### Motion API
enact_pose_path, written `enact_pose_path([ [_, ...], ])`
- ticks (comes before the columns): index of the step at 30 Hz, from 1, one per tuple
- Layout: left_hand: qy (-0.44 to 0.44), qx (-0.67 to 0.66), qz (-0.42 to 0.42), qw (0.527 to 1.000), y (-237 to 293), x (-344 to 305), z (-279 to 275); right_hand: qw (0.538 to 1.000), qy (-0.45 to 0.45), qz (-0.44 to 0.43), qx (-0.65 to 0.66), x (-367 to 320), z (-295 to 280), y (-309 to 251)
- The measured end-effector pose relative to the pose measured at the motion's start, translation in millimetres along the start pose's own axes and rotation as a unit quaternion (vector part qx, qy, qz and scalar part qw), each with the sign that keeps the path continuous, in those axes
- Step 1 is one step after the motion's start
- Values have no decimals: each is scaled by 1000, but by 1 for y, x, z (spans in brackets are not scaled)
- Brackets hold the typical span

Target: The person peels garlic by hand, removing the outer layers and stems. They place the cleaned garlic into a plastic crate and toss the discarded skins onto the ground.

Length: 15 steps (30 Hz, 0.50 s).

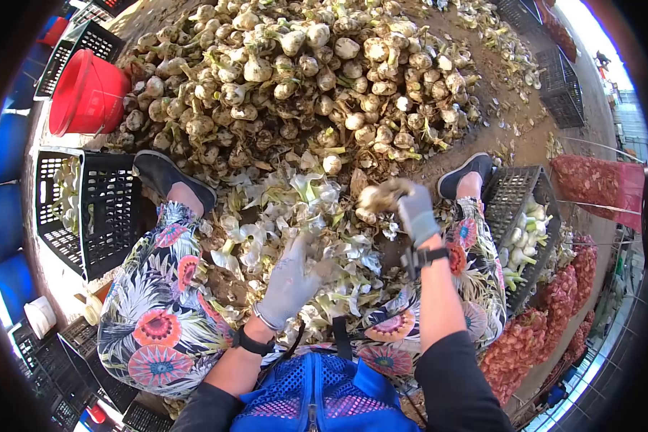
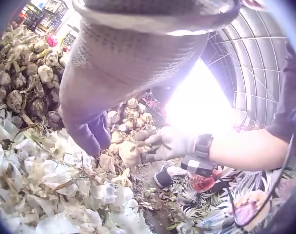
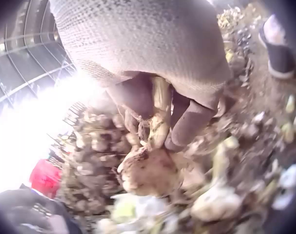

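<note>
My right hand (image 1: 416, 212), in a grey knit glove, grips a garlic bulb (image 3: 149, 171) by its thick stalk. The bulb hangs below the fingers, dirty and pale with dry skins, in the right wrist view. My left hand (image 1: 288, 284), gloved too, is over the loose peelings (image 1: 295, 194) between my legs, fingers extended forward and nothing seen in them. Its fingertips are blurred in the head view. A big heap of untrimmed garlic (image 1: 302, 79) lies just ahead of both hands.
Left of my foot stands a black crate (image 1: 108, 209) with some garlic; a red bucket (image 1: 86, 93) is behind it. At my right knee, another black crate (image 1: 507, 205) holds cleaned garlic (image 1: 529, 234). Red mesh sacks (image 1: 597, 183) lie farther right.
</note>
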State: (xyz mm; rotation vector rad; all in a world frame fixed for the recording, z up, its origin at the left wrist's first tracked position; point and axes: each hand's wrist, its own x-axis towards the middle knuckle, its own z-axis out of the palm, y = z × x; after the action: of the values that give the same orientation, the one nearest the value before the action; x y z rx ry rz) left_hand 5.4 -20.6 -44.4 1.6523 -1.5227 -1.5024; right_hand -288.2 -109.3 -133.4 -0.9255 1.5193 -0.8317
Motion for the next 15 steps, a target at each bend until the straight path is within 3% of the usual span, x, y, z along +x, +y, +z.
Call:
enact_pose_path([
  [1, 1, 1, 2, 1000, -1, 0, 0, 996, -40, 7, 77, -26, 22, -19],
  [3, 67, 28, 104, 992, 0, -3, 0, 983, -176, -43, 40, -71, 57, -67],
  [5, 73, 2, 112, 991, 15, -7, -11, 988, -151, -26, 2, -100, 80, -92],
  [6, 62, 5, 80, 995, 24, -10, -20, 979, -61, -40, 190, -101, 101, -57],
  [7, 51, 7, 49, 997, 29, -12, -26, 979, -64, -45, 187, -108, 111, -64],
  [9, 100, -38, 80, 991, 21, -11, -26, 940, 20, 95, 327, -121, 122, -81],
  [10, 129, -8, 105, 986, 17, -12, -27, 993, 18, 26, 116, -125, 118, -66],
  [11, 157, 23, 129, 979, 14, -14, -27, 999, 44, 7, 28, -124, 127, -53],
  [13, 145, -3, 111, 983, 25, -21, -28, 997, 31, -72, -18, -116, 140, -20],
  [15, 141, -41, 97, 984, 29, -23, -29, 997, 50, -64, 2, -134, 148, -71],
])
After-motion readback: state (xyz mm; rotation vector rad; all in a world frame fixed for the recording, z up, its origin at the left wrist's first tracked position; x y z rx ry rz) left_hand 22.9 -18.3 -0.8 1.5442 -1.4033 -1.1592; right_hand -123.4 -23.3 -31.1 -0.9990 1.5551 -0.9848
